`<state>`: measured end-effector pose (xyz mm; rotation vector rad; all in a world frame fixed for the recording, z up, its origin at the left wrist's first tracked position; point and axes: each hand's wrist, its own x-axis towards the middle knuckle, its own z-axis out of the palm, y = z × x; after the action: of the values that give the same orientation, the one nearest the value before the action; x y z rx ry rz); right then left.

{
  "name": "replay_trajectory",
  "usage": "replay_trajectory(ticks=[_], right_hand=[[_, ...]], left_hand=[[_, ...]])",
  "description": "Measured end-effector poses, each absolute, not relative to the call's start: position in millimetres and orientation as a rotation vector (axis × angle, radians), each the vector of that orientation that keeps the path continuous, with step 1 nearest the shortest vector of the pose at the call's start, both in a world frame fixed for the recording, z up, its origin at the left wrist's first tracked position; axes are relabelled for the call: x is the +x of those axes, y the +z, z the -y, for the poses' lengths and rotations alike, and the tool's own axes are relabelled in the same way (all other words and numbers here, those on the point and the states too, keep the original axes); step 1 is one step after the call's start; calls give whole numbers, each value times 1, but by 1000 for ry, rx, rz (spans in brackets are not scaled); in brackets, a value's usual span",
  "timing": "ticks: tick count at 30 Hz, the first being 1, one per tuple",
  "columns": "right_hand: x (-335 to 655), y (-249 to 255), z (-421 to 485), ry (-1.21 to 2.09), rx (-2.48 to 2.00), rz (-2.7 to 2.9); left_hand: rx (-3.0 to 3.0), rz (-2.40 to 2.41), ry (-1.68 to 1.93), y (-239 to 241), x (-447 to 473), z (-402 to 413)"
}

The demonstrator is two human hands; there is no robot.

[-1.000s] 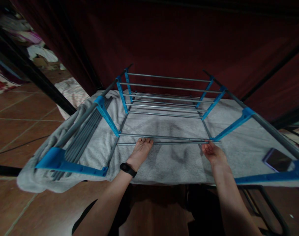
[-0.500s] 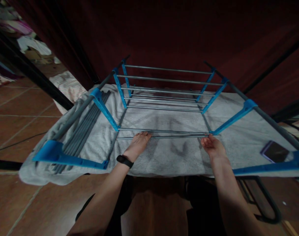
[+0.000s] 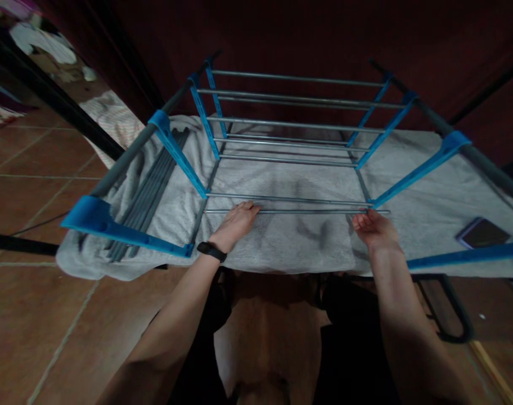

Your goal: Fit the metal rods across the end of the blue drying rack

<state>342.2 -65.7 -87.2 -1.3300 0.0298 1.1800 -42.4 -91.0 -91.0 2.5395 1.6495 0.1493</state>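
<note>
Head view shows a loose rod (image 3: 307,212) lying across the blue-and-grey rack (image 3: 132,154), just nearer the person than the parallel crossbar (image 3: 290,199). The right hand (image 3: 372,226) pinches it near its right end; the left hand (image 3: 237,221) lies over it, its grip hidden. Fitting this rod seems the step in hand; the next move probably calls for lining its end up with a blue bracket (image 3: 412,175).
</note>
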Motion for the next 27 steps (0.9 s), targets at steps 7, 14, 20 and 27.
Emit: replay_trajectory(ticks=[7, 14, 20, 27], right_hand=[[345, -89, 72, 1189, -1318, -21], [346, -90, 80, 1201, -1283, -18], [349, -85, 85, 1242, -1238, 3], [344, -76, 85, 1239, -1260, -71]], left_hand=[[2536, -1755, 177, -96, -58, 101], [2504, -1837, 217, -104, -66, 107], [2487, -1860, 169, -101, -65, 109], [2515, -1892, 110, -97, -59, 110]])
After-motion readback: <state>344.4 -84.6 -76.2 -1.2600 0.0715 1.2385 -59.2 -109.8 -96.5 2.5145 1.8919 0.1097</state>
